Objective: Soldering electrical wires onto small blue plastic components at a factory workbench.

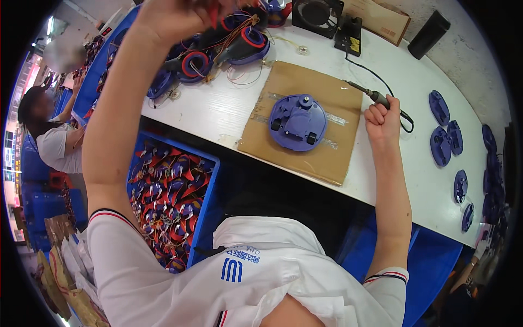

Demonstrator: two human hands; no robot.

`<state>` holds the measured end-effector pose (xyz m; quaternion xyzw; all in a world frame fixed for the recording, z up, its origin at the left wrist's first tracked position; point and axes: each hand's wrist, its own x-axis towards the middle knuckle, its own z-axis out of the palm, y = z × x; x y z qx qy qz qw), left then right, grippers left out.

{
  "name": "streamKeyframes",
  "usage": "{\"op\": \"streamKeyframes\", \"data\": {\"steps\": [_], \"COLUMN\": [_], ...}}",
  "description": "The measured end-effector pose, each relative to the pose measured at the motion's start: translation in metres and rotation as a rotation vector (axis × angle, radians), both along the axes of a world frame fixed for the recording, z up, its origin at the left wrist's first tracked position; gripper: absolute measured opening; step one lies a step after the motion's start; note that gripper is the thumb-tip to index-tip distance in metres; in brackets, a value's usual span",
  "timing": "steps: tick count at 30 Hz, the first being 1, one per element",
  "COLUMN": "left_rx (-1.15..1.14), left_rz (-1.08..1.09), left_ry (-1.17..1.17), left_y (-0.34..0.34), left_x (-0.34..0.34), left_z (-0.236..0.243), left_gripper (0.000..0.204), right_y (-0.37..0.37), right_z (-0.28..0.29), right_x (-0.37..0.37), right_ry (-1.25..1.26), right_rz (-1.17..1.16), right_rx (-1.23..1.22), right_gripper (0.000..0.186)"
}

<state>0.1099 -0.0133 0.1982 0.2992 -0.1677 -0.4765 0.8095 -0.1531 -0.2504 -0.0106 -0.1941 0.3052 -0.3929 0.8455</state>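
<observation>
My left hand (169,19) is raised at the top edge over a heap of purple and red wired parts (229,46). Its fingers are closed on a small red piece (213,13) that is too blurred to identify. My right hand (382,119) rests on the white table (218,109), fisted around a soldering iron (366,92) whose tip points left. A round purple housing with small wheels (298,121) lies on a cardboard sheet (321,158), just left of my right hand, apart from both hands.
A blue bin (210,180) of red and purple wired parts stands below the table's near edge. A black fan (317,16), an iron stand (350,35), a cardboard box (381,19) and a black cylinder (429,34) stand at the back. Purple discs (441,125) lie on the right. Another person (52,141) sits far left.
</observation>
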Motion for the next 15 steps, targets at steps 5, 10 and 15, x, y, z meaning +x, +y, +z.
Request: {"op": "streamKeyframes", "data": {"steps": [5,10,15], "left_rx": [0.026,0.208,-0.012], "left_rz": [0.058,-0.181,-0.178], "left_ry": [0.153,-0.088,-0.359], "left_y": [-0.015,-0.035,-0.074], "left_x": [-0.017,-0.03,-0.029], "left_z": [-0.039,-0.048,0.011], "left_gripper": [0.041,0.041,0.041], "right_y": [0.006,0.004,0.001], "right_z": [0.001,0.002,0.002], "right_x": [0.0,-0.002,-0.001], "right_ry": [-0.013,0.011,0.011], "right_rz": [-0.012,-0.025,-0.006], "right_rx": [0.034,0.019,0.025], "right_gripper": [0.021,0.021,0.021]}}
